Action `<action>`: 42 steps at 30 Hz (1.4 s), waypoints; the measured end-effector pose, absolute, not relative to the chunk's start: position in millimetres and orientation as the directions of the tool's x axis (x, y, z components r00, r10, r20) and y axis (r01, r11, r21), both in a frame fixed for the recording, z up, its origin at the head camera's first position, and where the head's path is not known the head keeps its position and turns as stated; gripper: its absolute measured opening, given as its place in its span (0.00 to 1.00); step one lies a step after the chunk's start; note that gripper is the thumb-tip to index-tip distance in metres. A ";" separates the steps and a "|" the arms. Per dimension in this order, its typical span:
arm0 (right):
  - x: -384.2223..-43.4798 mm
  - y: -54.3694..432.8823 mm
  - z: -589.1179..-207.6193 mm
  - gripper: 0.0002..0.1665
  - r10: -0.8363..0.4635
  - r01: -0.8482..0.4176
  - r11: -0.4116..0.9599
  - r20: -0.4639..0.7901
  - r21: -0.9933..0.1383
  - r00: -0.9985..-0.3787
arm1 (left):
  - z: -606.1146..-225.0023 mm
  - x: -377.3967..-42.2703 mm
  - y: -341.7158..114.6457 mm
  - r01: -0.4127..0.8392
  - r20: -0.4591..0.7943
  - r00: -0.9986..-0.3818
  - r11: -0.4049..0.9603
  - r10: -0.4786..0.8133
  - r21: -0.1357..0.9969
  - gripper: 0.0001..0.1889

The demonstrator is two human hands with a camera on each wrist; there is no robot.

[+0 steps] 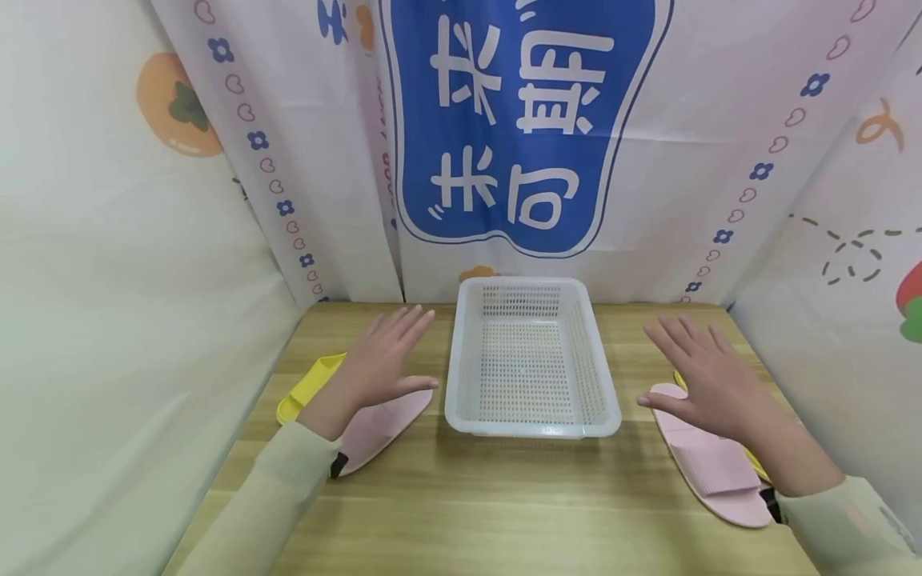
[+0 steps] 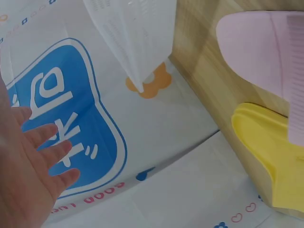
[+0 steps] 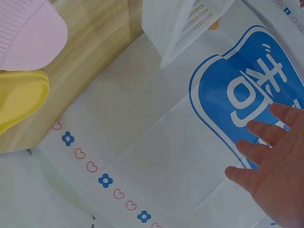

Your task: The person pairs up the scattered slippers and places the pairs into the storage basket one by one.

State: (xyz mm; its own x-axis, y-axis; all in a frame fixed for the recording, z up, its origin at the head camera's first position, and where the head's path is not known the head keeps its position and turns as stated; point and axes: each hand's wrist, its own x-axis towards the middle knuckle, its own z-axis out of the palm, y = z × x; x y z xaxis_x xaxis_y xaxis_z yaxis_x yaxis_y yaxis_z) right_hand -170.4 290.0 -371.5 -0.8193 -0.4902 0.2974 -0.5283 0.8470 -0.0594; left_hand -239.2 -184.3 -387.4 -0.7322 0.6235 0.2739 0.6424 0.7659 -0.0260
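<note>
My left hand (image 1: 378,364), fingers spread and holding nothing, hovers over a pink slipper (image 1: 389,424) and a yellow slipper (image 1: 308,390) on the left of the table. On the other side my right hand (image 1: 713,388) is likewise spread above a second pink slipper (image 1: 709,460). Beneath that one, a sliver of another yellow slipper (image 1: 756,466) peeks out, the rest hidden. Between the hands stands a white perforated plastic basket (image 1: 531,430) with nothing in it. The left wrist view shows the pink slipper (image 2: 249,47) overlapping the yellow slipper (image 2: 266,142).
The wooden table (image 1: 504,512) backs onto a white printed cloth (image 1: 346,240) with a blue panel of lettering. Pale cloth walls (image 1: 108,320) rise at the left and right sides. The basket sits close to the table's back edge.
</note>
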 end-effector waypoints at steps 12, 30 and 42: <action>-152.6 312.1 -393.0 0.55 -0.405 -0.457 0.883 0.318 -0.106 -0.857 | -416.8 -229.0 -213.4 0.611 0.337 -0.748 0.791 0.572 0.015 0.50; -137.8 345.0 -432.0 0.55 -0.275 -0.350 0.922 0.359 -0.165 -0.892 | -476.9 -203.6 -257.5 0.429 0.228 -0.885 0.901 0.405 0.062 0.53; -125.5 354.0 -447.6 0.54 -0.179 -0.256 0.939 0.308 -0.230 -0.934 | -498.0 -196.6 -273.9 0.416 0.286 -0.876 0.908 0.387 0.046 0.53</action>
